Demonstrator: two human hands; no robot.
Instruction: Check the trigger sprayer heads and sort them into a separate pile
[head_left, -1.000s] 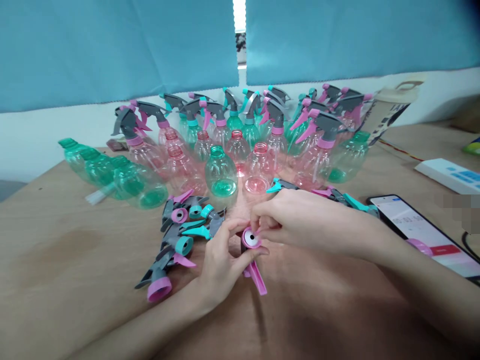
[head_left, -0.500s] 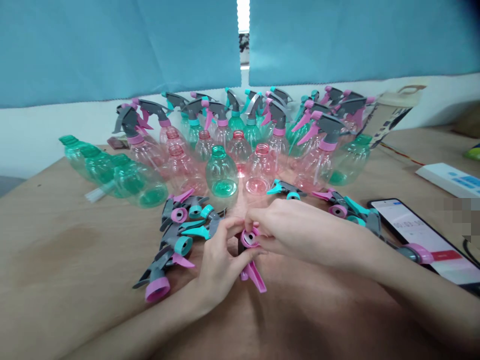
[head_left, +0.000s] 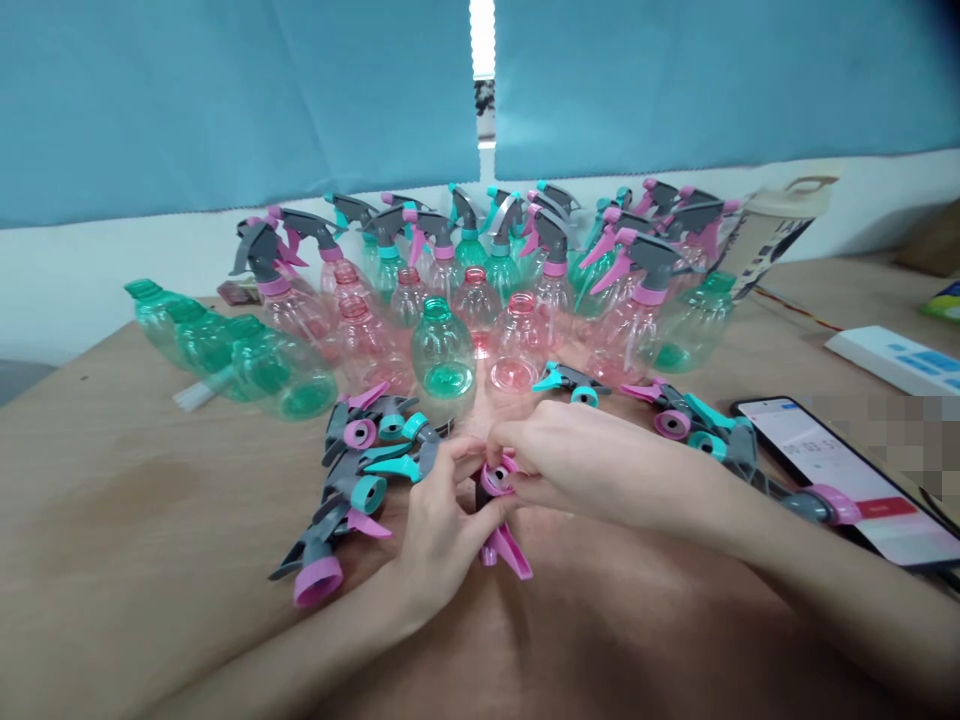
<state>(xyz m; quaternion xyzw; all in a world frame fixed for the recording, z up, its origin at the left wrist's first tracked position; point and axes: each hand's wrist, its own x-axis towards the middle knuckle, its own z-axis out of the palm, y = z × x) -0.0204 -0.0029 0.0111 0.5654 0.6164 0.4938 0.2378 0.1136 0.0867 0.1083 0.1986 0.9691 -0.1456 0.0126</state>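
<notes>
Near the middle front, a grey and pink spray head (head_left: 510, 550) is held with its pink collar facing up and its pink trigger pointing down toward me. My left hand (head_left: 444, 520) wraps round it from the left, thumb against the collar. The fingers of my right hand (head_left: 551, 455) are pinched at the collar's rim from the right; their tips are partly hidden. Loose pink and teal spray heads (head_left: 318, 580) lie left of my hands, and more spray heads (head_left: 671, 424) lie to the right.
Open green (head_left: 442, 350) and pink bottles (head_left: 514, 345) stand beyond my hands, with capped spray bottles behind. Green bottles (head_left: 281, 370) lean or lie at the left. On the right are a phone (head_left: 832, 450), a white box (head_left: 896, 360) and a cup (head_left: 776, 230).
The view has shifted very slightly. Both hands keep the same hold on the spray head, with almost no visible movement.
</notes>
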